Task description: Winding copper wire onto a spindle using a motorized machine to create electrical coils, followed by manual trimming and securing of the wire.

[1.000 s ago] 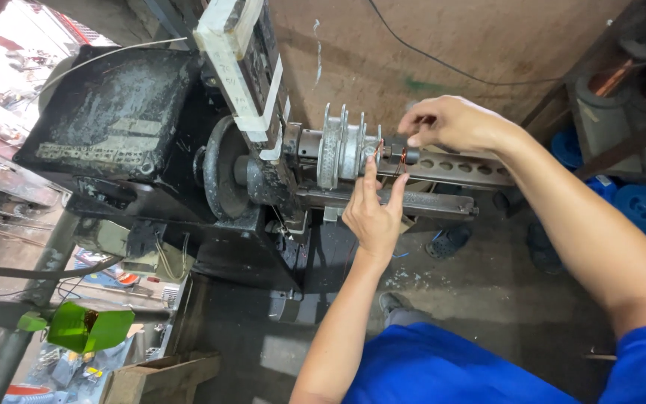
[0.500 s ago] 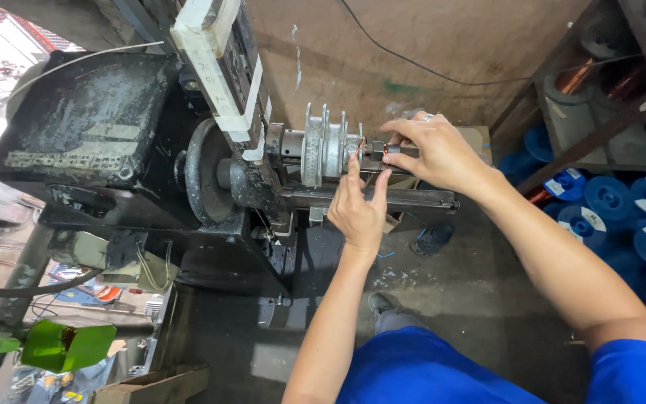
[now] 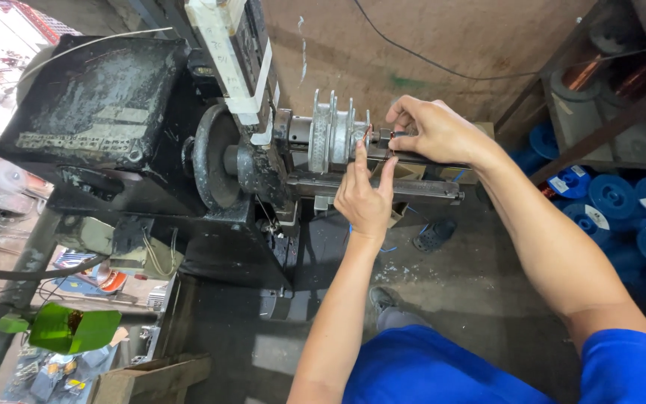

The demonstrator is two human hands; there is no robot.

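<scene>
**Two hands at the metal form on a winding machine**

The left hand (image 3: 366,196) reaches up from below, palm facing away; its fingers are spread a little and the fingertips (image 3: 361,150) touch the near side of the grey metal winding form (image 3: 332,132); it holds nothing that can be seen. The right hand (image 3: 431,131) comes in from the right; its thumb and first fingers are pinched narrow on a small dark knob (image 3: 397,135) at the right end of the shaft, just beside the form; it is too small to tell what kind of part it is.

The form has a few thin round plates standing upright side by side; it sits in the middle of the picture, between a big dark wheel (image 3: 213,157) on the left and the right hand. A flat metal bar (image 3: 383,187) runs left to right just under the form. The dark, dusty machine box (image 3: 95,112) is far left; a white strip (image 3: 235,56) leans across its front.

Blue spools (image 3: 611,196) lie on the floor at the right, under a metal rack (image 3: 600,135); a spool of copper wire (image 3: 585,71) sits on that rack. A green holder (image 3: 72,327) is near left; a dark sandal (image 3: 434,233) lies on the floor below the bar.
</scene>
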